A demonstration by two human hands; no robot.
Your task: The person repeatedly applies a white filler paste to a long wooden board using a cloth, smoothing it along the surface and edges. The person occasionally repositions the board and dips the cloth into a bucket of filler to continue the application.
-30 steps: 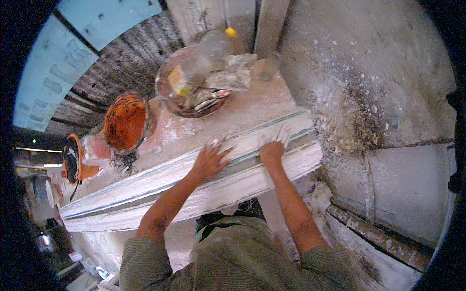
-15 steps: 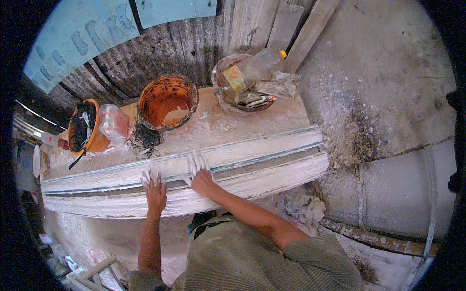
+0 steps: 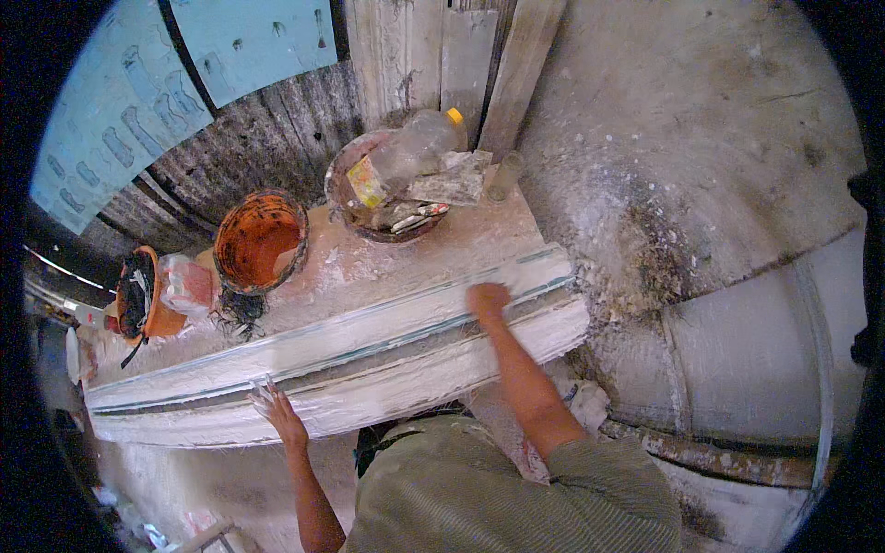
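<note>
Head view: a long, white-coated panel [image 3: 387, 392] is seen slanting across the centre of the frame, its narrow end at left and its broad end at right, with teal lines and a grey groove running along it. Its left part is met by the left hand [image 3: 284, 419], whose whitened fingers are extended and slightly spread, with nothing seen in them. Toward its right end, the right hand [image 3: 489, 302] is blurred over the upper white strip; its fingers look curled, and whether anything is gripped cannot be told. Half a second earlier, the two hands were seen close together left of centre; now they are set well apart, the right one having been shifted toward the broad end. The whole scene is also framed farther left.

Behind the panel, on the dusty table [image 3: 355, 290], an orange bucket [image 3: 263, 241] is placed left of centre, and a smaller orange pot [image 3: 168, 318] is seen farther left. At upper centre, a clear bottle [image 3: 415, 152] with a yellow cap is laid in a round basin [image 3: 337, 189]. Its yellow-and-white label [image 3: 367, 182] is too small to be read. Blue sheets [image 3: 120, 120] marked with dark outlines are shown at upper left.
</note>
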